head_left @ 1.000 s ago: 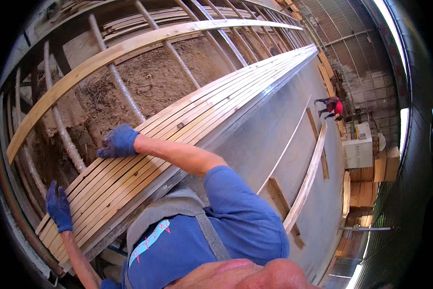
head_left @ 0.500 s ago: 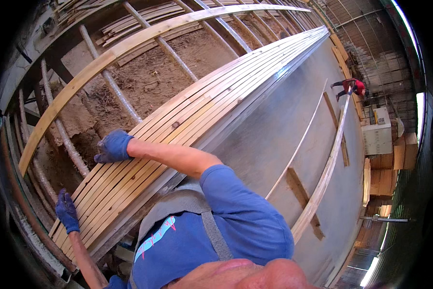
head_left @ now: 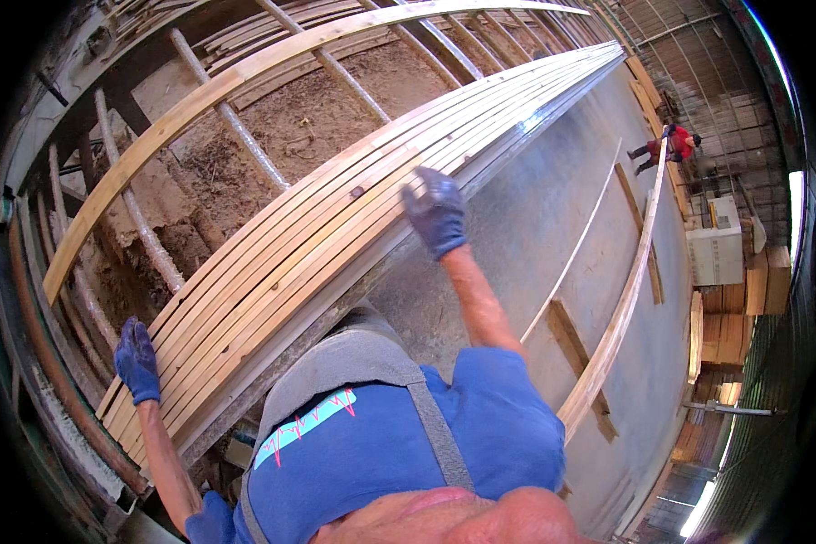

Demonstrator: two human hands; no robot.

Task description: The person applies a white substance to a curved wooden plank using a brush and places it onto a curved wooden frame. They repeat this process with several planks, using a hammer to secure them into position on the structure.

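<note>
A grey floor (head_left: 508,236) stretches down the right of a long shed, between the rack's pale edge (head_left: 371,272) and a loose plank (head_left: 622,317). Brown litter (head_left: 322,127) lies under the rack's bars (head_left: 249,145) on the other side, and a long board (head_left: 222,88) crosses those bars, apart from the main row, leaving a wide gap between. The boards (head_left: 281,281) lie side by side on the rack, running from the person's lower left to the upper right, their near ends slightly staggered. The left hand (head_left: 137,363), gloved in blue, is at the row's outer edge close to these ends, fingers straight and together, not wrapped round anything. The right hand (head_left: 435,210), also gloved, is at the inner edge further up the row, its fingers loosely bent and parted, with nothing in it; whether it touches the wood I cannot tell. The person's apron (head_left: 340,354) is close to the inner edge. At the far end of the plank, a co-worker (head_left: 675,150) in red stands beside the wall; two battens (head_left: 571,335) lie across the floor beneath it.
</note>
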